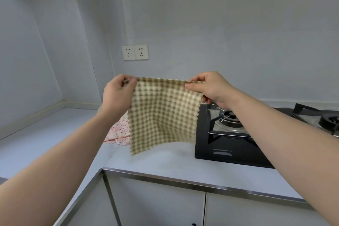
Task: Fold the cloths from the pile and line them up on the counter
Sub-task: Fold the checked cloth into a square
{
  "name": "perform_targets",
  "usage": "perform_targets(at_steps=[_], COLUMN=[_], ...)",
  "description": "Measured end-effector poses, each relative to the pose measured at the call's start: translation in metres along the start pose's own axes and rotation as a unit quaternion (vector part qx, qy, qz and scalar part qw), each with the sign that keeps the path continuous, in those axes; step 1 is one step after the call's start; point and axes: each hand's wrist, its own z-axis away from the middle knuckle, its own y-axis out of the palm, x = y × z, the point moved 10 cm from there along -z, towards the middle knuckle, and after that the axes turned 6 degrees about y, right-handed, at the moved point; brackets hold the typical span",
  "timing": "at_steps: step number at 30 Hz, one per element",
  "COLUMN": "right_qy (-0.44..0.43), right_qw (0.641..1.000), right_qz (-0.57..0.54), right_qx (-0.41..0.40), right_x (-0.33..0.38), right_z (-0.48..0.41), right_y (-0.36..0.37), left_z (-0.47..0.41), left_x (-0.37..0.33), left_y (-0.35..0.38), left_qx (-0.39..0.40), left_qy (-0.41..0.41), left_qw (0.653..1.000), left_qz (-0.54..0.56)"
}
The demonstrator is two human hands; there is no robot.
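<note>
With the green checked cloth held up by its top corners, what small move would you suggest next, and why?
Probably lower the green-and-cream checked cloth flat onto the grey counter in front. The left hand and right hand pinch its top corners, and it hangs open, unfolded, above that surface.

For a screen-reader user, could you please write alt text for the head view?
The left hand and right hand pinch a green checked cloth by its top corners, holding it above a counter. A pink floral cloth lies behind; a gas hob sits to the right.
</note>
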Motion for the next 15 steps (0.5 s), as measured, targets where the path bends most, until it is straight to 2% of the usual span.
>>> perform_targets(at_steps=[3, 6, 8, 11, 13, 15], right_qy=[0.036, 0.062, 0.070, 0.073, 0.074, 0.078], right_qw=[0.997, 0.996, 0.994, 0.971, 0.953, 0.949], right_qz=[-0.025, 0.000, 0.063, 0.218, 0.287, 0.302], right_qx=[0.060, 0.061, 0.061, 0.062, 0.059, 0.052], right_x=[-0.013, -0.034, -0.049, -0.072, -0.087, -0.099], right_z=[-0.006, -0.020, -0.029, -0.037, -0.039, -0.037], right_y=[0.011, 0.016, 0.022, 0.036, 0.044, 0.052], left_z=[-0.008, -0.009, -0.005, 0.004, 0.010, 0.015], left_x=[0.017, 0.042, 0.059, 0.081, 0.098, 0.115], left_y=[0.004, 0.014, 0.022, 0.028, 0.031, 0.035], left_qx=[0.031, 0.084, 0.130, 0.174, 0.174, 0.167], left_qy=[-0.037, -0.071, -0.074, -0.070, -0.090, -0.123], left_qw=[0.999, 0.992, 0.979, 0.951, 0.952, 0.961], left_qz=[0.001, -0.064, -0.135, -0.246, -0.236, -0.183])
